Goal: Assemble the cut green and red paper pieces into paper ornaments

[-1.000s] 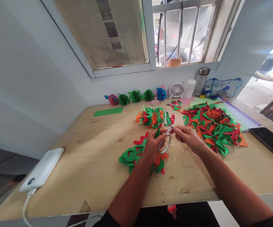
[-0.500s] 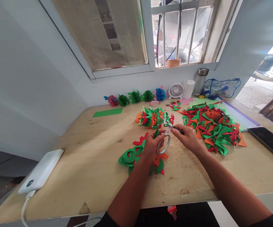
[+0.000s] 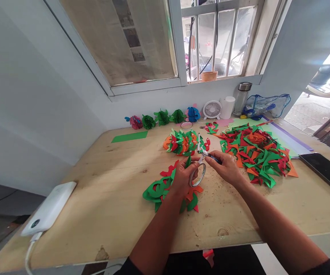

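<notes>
Left hand (image 3: 184, 173) pinches tape roll (image 3: 203, 174), apparently steadying its free end (image 3: 201, 159) beside the dark-handled cutter (image 3: 213, 157) that right hand (image 3: 225, 165) grips.

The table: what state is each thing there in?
Tape, strip pulled out
Dark tool, gripped
Left hand, closed on tape
Right hand, closed on dark tool
Cutouts, piled
Scraps, loosely heaped
Green paper, flat
Paper balls, fanned open
Power bank, plugged into cable
Phone, flat, screen dark
Bottle, upright, capped
Fan, upright, spin unclear
</notes>
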### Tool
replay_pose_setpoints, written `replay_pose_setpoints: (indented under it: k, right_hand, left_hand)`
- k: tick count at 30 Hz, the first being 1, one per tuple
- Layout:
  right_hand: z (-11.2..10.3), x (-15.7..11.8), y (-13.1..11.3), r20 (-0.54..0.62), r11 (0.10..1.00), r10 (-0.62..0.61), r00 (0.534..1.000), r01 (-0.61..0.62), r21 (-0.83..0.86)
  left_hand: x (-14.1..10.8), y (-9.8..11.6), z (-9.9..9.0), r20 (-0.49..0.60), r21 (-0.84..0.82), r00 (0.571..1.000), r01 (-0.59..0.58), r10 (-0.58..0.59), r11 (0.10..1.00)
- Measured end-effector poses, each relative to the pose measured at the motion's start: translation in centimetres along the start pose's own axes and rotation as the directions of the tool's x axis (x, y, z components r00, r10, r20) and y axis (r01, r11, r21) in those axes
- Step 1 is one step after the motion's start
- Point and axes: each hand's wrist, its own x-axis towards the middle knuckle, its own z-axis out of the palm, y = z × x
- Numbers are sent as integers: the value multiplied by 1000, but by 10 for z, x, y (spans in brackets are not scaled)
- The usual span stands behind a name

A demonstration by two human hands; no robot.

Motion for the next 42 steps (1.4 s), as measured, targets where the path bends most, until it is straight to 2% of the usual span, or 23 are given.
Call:
replay_pose_setpoints:
  k: [20,26,42]
  right_hand:
    - [1,-2,0,85,999,-42,995,40,32]
    - [0,-2,-3,84,997,-68,994,66,30]
    - [1,-4,-5,33,999,-34,999,35,-38]
  left_hand:
    - [-1,-2,-1,55,50,998,-11,8,999]
    - [-1,-2,-1,39,51,999,-10,8,999]
    - [-3,1,2,38,25,999,-3,3,1000]
